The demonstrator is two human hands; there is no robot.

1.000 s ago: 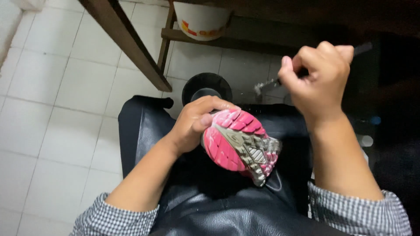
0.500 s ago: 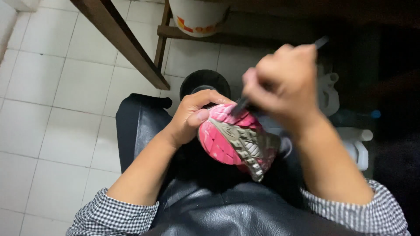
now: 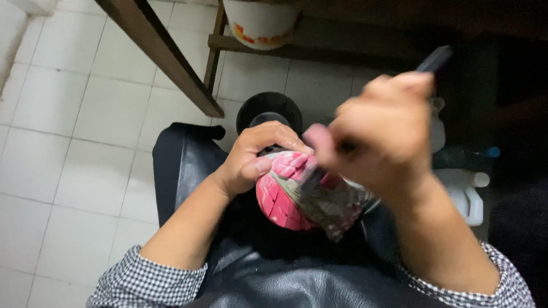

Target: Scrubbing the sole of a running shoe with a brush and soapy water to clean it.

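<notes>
A pink and grey sports shoe [image 3: 297, 197] rests sole-up on my lap over a black leather apron [image 3: 268, 274]. My left hand [image 3: 257, 157] grips the shoe's toe end from the left. My right hand [image 3: 382, 137] is closed around a thin dark-handled tool [image 3: 434, 58]. The tool's lower end touches the grey part of the sole; its tip is blurred and partly hidden by my fingers. Both forearms show checked sleeves rolled up.
A dark wooden beam [image 3: 165, 57] runs diagonally above the white tiled floor [image 3: 68, 125]. A white bucket [image 3: 260, 23] stands on a low wooden shelf at the top. A round black object [image 3: 268, 108] sits beyond the shoe. White plastic bottles [image 3: 468, 194] stand at the right.
My right hand came down from the upper right with the tool and now works on the shoe's sole. My left hand keeps holding the shoe in place.
</notes>
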